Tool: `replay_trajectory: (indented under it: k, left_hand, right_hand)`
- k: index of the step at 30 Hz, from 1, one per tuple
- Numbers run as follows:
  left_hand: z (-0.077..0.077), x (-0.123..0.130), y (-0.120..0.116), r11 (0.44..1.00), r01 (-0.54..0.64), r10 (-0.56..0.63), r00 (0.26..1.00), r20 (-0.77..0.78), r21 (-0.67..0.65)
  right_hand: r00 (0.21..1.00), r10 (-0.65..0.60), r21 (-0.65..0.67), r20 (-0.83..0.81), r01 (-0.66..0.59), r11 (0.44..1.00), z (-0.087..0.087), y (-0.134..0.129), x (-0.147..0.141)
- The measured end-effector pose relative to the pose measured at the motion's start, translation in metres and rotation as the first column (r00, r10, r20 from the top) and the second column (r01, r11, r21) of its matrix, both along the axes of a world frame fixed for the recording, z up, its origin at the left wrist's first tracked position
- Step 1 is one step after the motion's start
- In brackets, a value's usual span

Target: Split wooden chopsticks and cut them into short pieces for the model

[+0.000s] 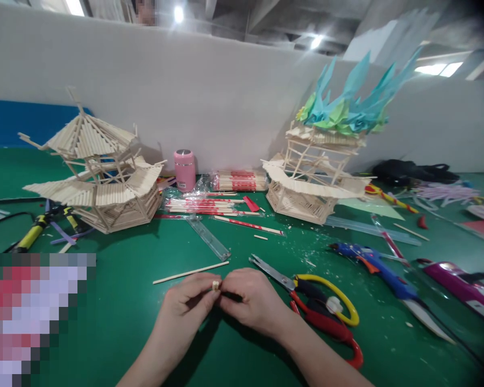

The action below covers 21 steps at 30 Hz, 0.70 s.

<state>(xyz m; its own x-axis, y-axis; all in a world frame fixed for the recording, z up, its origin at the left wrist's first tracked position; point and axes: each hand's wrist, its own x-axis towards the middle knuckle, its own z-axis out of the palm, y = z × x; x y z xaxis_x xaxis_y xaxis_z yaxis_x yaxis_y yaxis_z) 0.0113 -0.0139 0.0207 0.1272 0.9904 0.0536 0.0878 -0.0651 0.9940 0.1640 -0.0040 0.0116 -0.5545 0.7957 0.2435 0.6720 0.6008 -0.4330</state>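
Note:
Small pale wooden pieces [215, 286] show between my fingertips at the lower middle. My left hand [191, 301] pinches them between thumb and forefinger. Right beside it, my right hand [248, 295] is closed, its fingertips meeting the same pieces. A single wooden stick [191, 272] lies on the green table just beyond my left hand. Scissors with red and yellow handles [325, 306] lie to the right of my right hand, blades pointing away to the left. A clear ruler [210, 237] rests farther back.
Stick pavilion models stand at the back left [116, 201] and back right [314, 188]. Between them are a pink flask [184, 171] and packaged chopsticks [242, 181]. A blue glue gun [381, 269] and a magenta tool [460, 285] lie at right, a yellow-black tool [34, 231] at left.

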Motion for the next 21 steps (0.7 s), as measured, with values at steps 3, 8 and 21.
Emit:
replay_trajectory:
  k: [3,8,21]
  left_hand:
    - [0.0025,0.0000,-0.0006,0.999,-0.002,0.002,1.000,-0.016,-0.036]
    - [-0.0031,-0.0032,-0.0005,1.000,0.007,-0.007,1.000,-0.022,-0.006]
    - [0.0010,-0.0027,-0.0006,0.993,0.010,-0.006,1.000,0.030,-0.122]
  right_hand:
    - [1.000,0.004,-0.001,0.005,-0.004,1.000,-0.0011,0.0003,-0.0012]
    - [1.000,0.013,-0.009,0.002,-0.013,1.000,-0.0016,0.0010,-0.0022]
    - [0.996,0.000,-0.118,-0.087,-0.010,0.993,-0.0078,0.0021,-0.0044]
